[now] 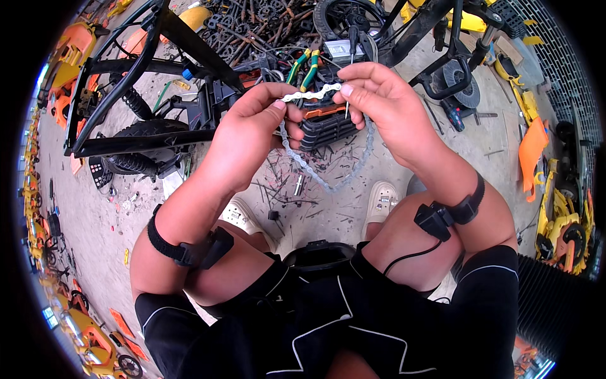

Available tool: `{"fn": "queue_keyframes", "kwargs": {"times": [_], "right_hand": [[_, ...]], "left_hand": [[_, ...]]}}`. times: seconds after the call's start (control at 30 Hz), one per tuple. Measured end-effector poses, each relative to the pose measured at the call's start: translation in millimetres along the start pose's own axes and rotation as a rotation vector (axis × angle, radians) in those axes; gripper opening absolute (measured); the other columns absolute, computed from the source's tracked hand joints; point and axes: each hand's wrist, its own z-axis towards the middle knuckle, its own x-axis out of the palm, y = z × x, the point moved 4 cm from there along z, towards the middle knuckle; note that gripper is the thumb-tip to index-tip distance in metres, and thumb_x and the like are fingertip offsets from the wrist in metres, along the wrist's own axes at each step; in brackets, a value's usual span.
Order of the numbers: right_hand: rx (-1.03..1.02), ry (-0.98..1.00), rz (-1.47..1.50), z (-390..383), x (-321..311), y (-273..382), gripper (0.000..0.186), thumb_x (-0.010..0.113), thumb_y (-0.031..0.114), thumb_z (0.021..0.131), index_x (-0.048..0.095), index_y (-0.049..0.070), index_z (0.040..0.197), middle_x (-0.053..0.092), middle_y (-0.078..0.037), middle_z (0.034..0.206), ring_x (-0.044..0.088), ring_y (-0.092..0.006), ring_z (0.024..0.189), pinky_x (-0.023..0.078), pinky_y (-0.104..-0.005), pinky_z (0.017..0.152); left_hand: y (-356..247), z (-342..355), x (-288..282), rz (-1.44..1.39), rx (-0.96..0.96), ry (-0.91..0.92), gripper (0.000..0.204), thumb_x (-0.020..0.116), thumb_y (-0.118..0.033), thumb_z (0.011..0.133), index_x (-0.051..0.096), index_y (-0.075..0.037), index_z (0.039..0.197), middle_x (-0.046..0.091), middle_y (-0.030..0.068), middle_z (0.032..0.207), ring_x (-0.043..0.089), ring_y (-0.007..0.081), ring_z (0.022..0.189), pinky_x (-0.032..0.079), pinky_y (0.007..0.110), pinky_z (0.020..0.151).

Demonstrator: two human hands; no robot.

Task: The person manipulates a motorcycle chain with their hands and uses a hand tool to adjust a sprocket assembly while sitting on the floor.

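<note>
A bicycle chain [328, 187] is stretched between my two hands, its upper run bright and level, the rest hanging in a loop below. My left hand [255, 123] pinches one end of the upper run between thumb and fingers. At the other end, my right hand [377, 98] pinches the chain too. A thin metal shaft passes by the right fingers; it belongs to a dark-handled screwdriver [354, 39], though I cannot tell whether the fingers touch it. Just beyond the chain lie pliers with green and yellow handles [309, 71], on a black ribbed crate-like part [328, 131].
A black bike frame [136, 146] stands at the left, another frame [421, 38] at the far right. Beyond is a heap of rusty chains and cranks [252, 25]. A power drill [452, 115] lies at the right near a disc-like wheel [459, 85]. Small metal scraps [298, 184] litter the floor.
</note>
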Motion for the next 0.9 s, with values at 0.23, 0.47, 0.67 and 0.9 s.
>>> {"fn": "queue_keyframes", "kwargs": {"times": [0.23,0.47,0.67,0.9], "right_hand": [[-0.024,-0.009,-0.003,1.4,0.3,0.7,0.028,0.065,0.014,0.105,0.061,0.001,0.129,0.071,-0.008,0.103,0.058,-0.0102,0.080,0.048,-0.0265,0.074],[-0.023,-0.028,-0.021,2.1,0.1,0.2,0.026,0.064,0.013,0.105,0.062,0.001,0.128,0.071,-0.007,0.103,0.058,-0.0100,0.080,0.048,-0.0259,0.073],[-0.013,-0.009,0.000,2.0,-1.1,2.2,0.024,0.065,0.013,0.105,0.063,0.001,0.125,0.072,-0.008,0.101,0.058,-0.0102,0.077,0.048,-0.0257,0.071],[-0.026,0.067,0.004,0.5,1.0,3.9,0.024,0.062,0.011,0.106,0.061,-0.001,0.126,0.073,-0.011,0.103,0.059,-0.0084,0.073,0.050,-0.0235,0.068]], "left_hand": [[-1.3,1.0,-1.7,0.014,0.008,-0.019,0.027,0.047,-0.014,0.111,0.061,-0.002,0.130,0.069,0.0042,0.100,0.067,0.0148,0.084,0.054,0.030,0.074],[-3.3,0.9,-4.4,0.054,-0.001,-0.025,0.029,0.050,-0.014,0.109,0.061,-0.002,0.132,0.064,0.0059,0.103,0.064,0.0177,0.088,0.055,0.034,0.082],[-1.5,0.8,-5.2,0.226,0.050,0.015,0.031,0.060,-0.014,0.103,0.063,-0.003,0.132,0.064,0.0037,0.103,0.063,0.0149,0.084,0.052,0.029,0.080],[-1.8,-3.1,-0.7,0.296,0.048,0.179,0.039,0.068,-0.012,0.100,0.061,-0.003,0.137,0.066,0.0016,0.107,0.056,0.0081,0.078,0.046,0.023,0.068]]}}
